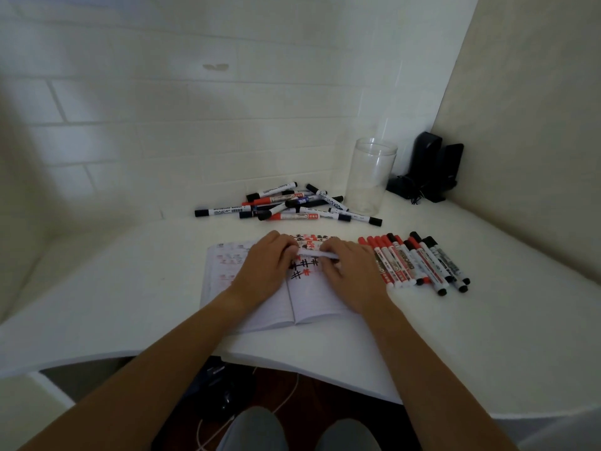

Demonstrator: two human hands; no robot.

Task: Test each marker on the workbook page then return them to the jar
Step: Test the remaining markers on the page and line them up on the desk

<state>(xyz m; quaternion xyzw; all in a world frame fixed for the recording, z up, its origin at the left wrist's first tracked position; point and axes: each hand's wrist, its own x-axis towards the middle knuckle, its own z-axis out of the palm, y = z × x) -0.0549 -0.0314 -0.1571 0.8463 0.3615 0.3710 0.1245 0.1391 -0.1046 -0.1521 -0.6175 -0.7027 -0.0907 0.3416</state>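
An open workbook (312, 297) lies on the white table, its right page marked with red and black hash signs. Over that page my left hand (266, 262) and my right hand (348, 265) both grip one white marker (317, 254), which lies crosswise between them. Its cap end is hidden inside my left fingers. A loose pile of markers (286, 203) lies behind the workbook. To the right of the workbook, a row of red and black markers (416, 262) lies side by side. The clear jar (369, 175) stands upright behind them with nothing in it.
Two black speakers (432, 167) with a tangled cord stand in the back right corner against the wall. The table's front edge (292, 369) curves just below the workbook. Cables and a dark object lie on the floor under it.
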